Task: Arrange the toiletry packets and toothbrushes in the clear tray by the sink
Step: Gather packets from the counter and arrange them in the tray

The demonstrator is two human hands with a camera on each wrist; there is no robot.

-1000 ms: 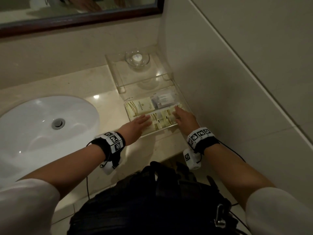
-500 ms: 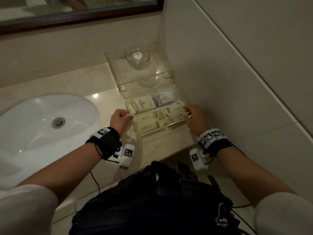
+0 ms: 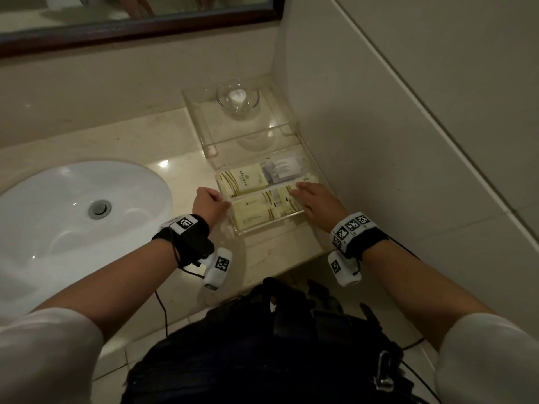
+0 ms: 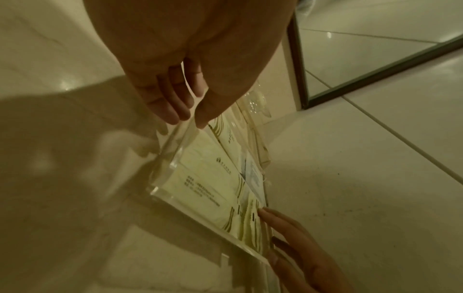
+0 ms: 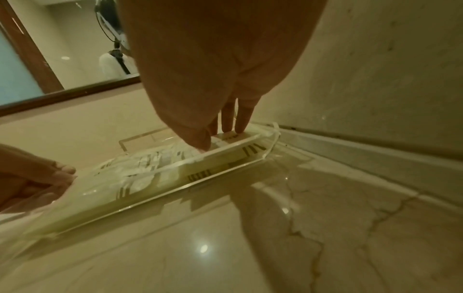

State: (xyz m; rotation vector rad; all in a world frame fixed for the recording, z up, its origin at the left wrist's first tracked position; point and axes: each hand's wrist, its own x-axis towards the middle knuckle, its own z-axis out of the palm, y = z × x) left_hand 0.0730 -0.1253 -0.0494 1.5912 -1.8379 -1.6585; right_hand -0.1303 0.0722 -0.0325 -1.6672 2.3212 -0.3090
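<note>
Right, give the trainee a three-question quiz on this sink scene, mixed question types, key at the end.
1. True or false: the left hand pinches the left wall of the tray.
2. Multiple choice: the right hand rests on A) the sink, B) the packets at the tray's right end, C) the glass dish.
3. Fill in: the glass dish sits on a clear ____ behind the tray.

Key: 1 true; 2 B; 3 stand.
</note>
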